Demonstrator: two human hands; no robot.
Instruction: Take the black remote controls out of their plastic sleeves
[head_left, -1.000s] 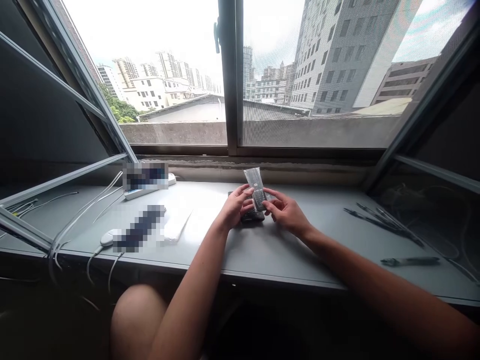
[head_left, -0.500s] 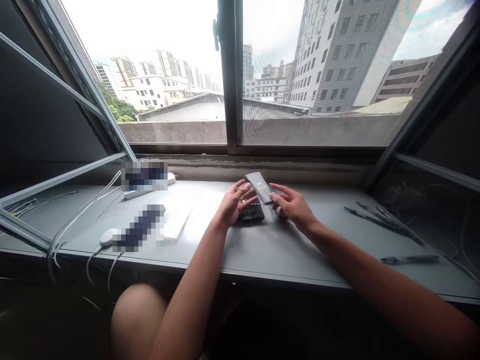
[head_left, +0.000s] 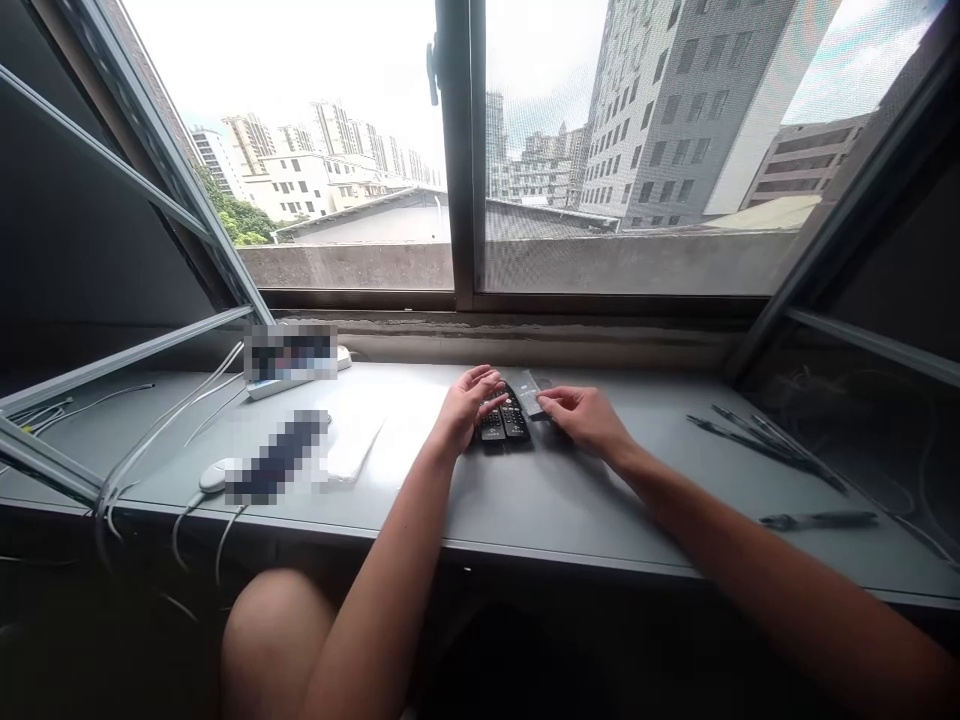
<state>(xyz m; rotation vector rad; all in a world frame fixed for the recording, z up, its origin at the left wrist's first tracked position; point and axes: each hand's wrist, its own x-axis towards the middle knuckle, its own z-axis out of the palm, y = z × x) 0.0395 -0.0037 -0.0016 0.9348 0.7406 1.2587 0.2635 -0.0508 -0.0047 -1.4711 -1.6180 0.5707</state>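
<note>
- Head view: left hand [head_left: 463,408] resting on the grey bench [head_left: 525,490] in front of the window [head_left: 457,150], fingers [head_left: 487,381] spread loosely apart and lying on the near end of the dark remotes [head_left: 504,418].
- Two remotes side by side, flat on the bench, buttons up, between the two hands.
- Right hand [head_left: 589,418] just to the right of them, fingers pinched together on a flat dark piece in clear plastic wrap [head_left: 531,393], held low over the far end of the remotes; touching them or not, cannot tell.
- Left of the hands: a white flat device [head_left: 352,450] lying on the bench, a white power strip [head_left: 300,375] by the window sill, white cables [head_left: 150,440] trailing off the bench edge.
- Far right: a bundle of dark thin rods [head_left: 765,440] and a dark pen [head_left: 817,521], well apart from the hands.
- Bare knee [head_left: 270,640] below the bench edge.
</note>
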